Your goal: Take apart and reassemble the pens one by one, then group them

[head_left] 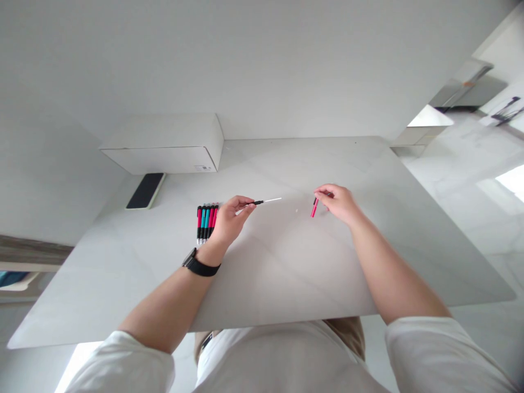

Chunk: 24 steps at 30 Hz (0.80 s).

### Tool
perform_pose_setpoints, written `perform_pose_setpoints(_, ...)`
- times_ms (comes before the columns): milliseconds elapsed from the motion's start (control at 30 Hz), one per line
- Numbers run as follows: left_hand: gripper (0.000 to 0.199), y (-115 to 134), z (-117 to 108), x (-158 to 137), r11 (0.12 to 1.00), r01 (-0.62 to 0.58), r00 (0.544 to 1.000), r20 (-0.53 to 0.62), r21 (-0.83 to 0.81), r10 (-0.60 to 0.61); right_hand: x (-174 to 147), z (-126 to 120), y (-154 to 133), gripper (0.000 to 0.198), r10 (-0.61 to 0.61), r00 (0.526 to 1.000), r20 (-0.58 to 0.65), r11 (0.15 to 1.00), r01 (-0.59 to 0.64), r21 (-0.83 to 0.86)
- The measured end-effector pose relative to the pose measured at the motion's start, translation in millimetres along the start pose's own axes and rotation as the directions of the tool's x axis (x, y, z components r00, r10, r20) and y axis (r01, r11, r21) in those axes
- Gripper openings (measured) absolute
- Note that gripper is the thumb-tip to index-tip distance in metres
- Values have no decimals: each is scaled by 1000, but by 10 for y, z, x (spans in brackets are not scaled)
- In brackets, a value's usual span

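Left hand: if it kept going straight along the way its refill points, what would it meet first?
Probably the right hand holding the red pen barrel; the left hand aims its refill rightward over bare table, though depth is unclear.

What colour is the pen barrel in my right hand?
Pinkish red pen barrel in the right hand, clearest in the head view.

Single head-worn view, looking forward and down over white table (286, 262) from its near edge; close range; wall beyond.
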<state>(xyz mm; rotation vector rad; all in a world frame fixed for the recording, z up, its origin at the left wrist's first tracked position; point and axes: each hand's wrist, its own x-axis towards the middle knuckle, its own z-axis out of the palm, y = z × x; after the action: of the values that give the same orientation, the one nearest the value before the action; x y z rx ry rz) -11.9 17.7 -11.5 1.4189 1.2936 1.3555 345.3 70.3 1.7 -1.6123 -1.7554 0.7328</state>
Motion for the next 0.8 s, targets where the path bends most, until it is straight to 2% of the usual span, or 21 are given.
perform_pose_setpoints(67, 34, -1, -4, 0, 1000, 2, 1000, 8, 1, -2, -20, 70, 10, 18, -34, 998, 49, 994, 39, -104)
perform_pose_setpoints(167, 33, 0, -14, -3, 1000, 6, 999, 43, 24, -7, -59, 200, -4, 13, -70, 996, 59, 972, 81, -219)
perform_pose_setpoints(367, 32, 13, -21, -15, 998, 14, 996, 85, 53, -19, -99, 294, -44, 18, -132, 991, 34, 904, 135, -405)
perform_pose_setpoints(467, 32, 25, -21, -17, 999, 14, 996, 92, 51, -19, -129, 218, -96, 23, -126, 990, 68, 896, 143, -421)
perform_pose_setpoints(600, 32, 41, -24, -20, 998, 19, 995, 99, 52, -24, -182, 136, -182, 36, -79, 976, 201, 897, 158, -413)
perform_pose_setpoints(800, 32, 44, -18, -28, 998, 24, 995, 99, 66, -31, -196, 233, -171, 43, -105, 959, 262, 894, 207, -397)
